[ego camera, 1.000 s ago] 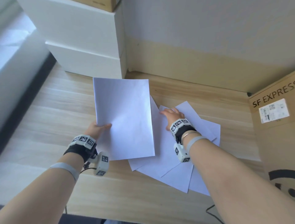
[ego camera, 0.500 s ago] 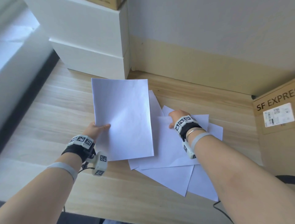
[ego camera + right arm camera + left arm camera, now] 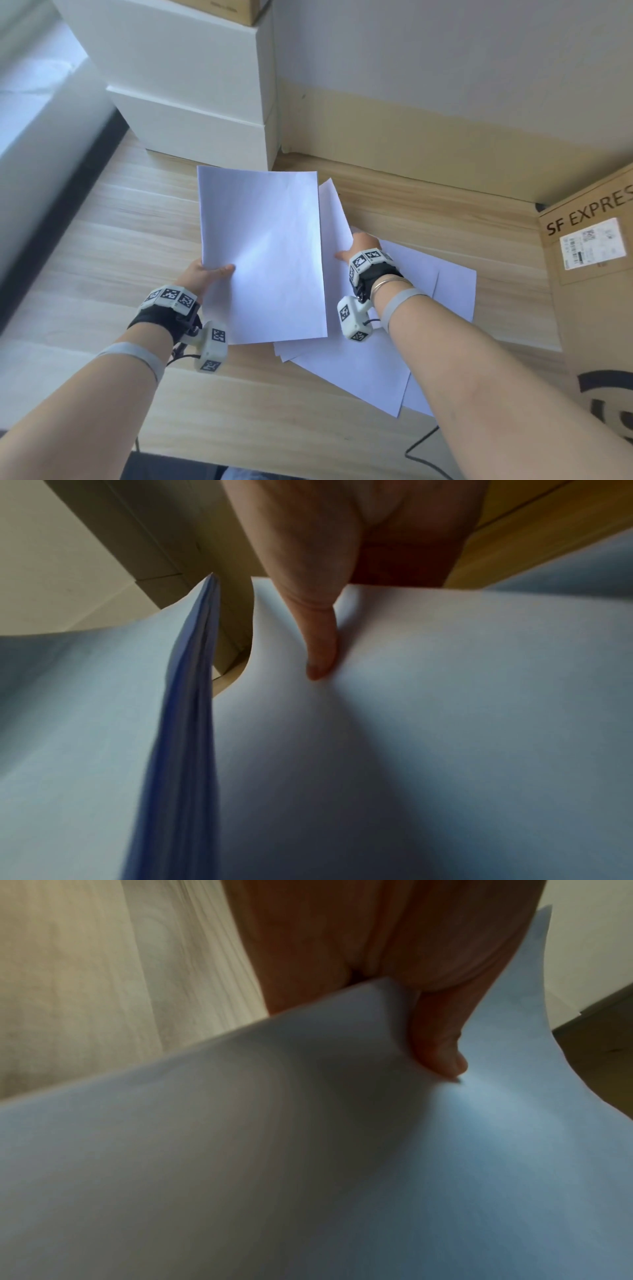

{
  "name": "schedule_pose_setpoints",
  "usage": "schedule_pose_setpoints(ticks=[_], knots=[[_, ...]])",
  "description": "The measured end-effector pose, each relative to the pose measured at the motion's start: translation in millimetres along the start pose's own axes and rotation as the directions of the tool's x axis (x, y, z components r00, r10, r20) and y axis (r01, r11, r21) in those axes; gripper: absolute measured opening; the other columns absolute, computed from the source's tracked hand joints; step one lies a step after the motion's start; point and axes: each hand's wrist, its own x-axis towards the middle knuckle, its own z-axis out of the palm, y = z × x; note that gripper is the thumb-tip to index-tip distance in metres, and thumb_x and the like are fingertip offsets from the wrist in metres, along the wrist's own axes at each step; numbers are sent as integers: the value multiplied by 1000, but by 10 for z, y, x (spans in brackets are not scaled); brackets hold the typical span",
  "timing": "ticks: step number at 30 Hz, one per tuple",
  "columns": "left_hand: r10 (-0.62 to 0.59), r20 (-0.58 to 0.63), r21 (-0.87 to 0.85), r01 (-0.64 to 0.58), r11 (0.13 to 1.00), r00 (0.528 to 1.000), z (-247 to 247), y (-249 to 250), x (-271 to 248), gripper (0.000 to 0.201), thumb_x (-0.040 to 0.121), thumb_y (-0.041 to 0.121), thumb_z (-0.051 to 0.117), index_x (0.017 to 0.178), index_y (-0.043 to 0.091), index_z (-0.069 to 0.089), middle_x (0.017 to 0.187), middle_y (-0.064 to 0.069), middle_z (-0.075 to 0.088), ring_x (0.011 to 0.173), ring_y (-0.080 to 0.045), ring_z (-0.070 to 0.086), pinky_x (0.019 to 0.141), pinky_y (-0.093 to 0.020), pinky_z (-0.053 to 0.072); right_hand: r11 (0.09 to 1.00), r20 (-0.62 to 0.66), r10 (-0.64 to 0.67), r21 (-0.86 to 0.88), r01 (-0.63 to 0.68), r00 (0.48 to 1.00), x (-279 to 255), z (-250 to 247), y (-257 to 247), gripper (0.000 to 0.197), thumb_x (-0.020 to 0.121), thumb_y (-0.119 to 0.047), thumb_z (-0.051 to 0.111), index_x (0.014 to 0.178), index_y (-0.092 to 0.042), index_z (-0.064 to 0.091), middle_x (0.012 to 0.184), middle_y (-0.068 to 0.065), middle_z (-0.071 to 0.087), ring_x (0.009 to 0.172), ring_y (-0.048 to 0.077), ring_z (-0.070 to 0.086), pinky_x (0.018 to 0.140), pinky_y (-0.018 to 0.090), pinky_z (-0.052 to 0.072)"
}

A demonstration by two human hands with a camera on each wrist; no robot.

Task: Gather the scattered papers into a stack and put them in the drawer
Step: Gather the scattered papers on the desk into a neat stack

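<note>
The left hand (image 3: pixel 205 274) pinches a stack of white papers (image 3: pixel 263 253) at its left edge, thumb on top, raised above the wooden table (image 3: pixel 102 260). The right hand (image 3: pixel 359 248) grips a single sheet (image 3: pixel 334 222), thumb pressed on its face, lifted beside the stack. More loose sheets (image 3: pixel 428 291) lie fanned on the table toward its right edge. A white drawer unit (image 3: pixel 191 102) stands at the back left corner. At the right edge is a cardboard box (image 3: pixel 599 291) printed "SF EXPRES", with a shipping label.
</note>
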Motion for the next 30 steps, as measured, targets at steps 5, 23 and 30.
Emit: schedule_pose_setpoints(ticks=[5,23,30], knots=[[-5,4,17,5,1000,1000,-32,-48,12,3,86,2,60,89,3,61,79,-12,60,69,-26,55,67,-34,47,998,-90,34,-44,-38,995,-90,240,-48,46,80,-29,68,119,-7,55,134,9,37,123,33,38,95,35,41],[-30,64,150,20,989,998,178,18,-44,39,81,14,69,113,-6,59,92,-20,62,91,-36,58,96,-55,45,916,-92,279,324,-236,956,-392,88,692,39,84,-15,62,120,-5,53,122,14,62,112,31,60,84,30,47],[-30,111,203,7,979,993,377,47,-97,41,80,17,70,113,-5,60,107,-27,64,99,-42,62,96,-60,45,853,-78,458,319,-413,885,-604,177,1080,30,89,-11,54,117,-2,55,123,16,60,114,31,57,82,29,45]])
